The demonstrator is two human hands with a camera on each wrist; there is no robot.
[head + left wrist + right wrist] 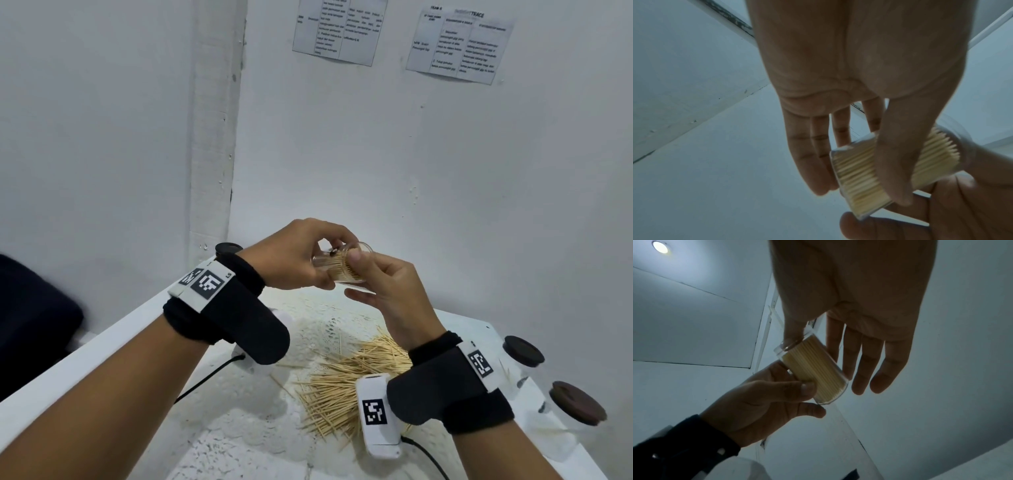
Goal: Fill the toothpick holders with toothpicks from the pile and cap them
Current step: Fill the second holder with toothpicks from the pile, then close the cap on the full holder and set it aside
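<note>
A clear toothpick holder (342, 272) packed with toothpicks lies tilted on its side in the air above the table. My left hand (320, 265) grips its closed end, thumb (892, 170) across the wall and fingers behind. The holder (857, 175) has no cap on it. My right hand (361, 277) is at the open mouth: its thumb (354, 257) presses on the toothpick ends while its fingers (863, 363) stay straight beside the holder (813, 368). A loose pile of toothpicks (349, 387) lies on the table below my hands.
Two holders with dark brown caps (524, 349) (579, 402) stand at the table's right side. A lace cloth (308, 329) covers the white table, whose left edge (102, 339) runs diagonally. A dark object (34, 318) sits beyond that edge. The wall is close behind.
</note>
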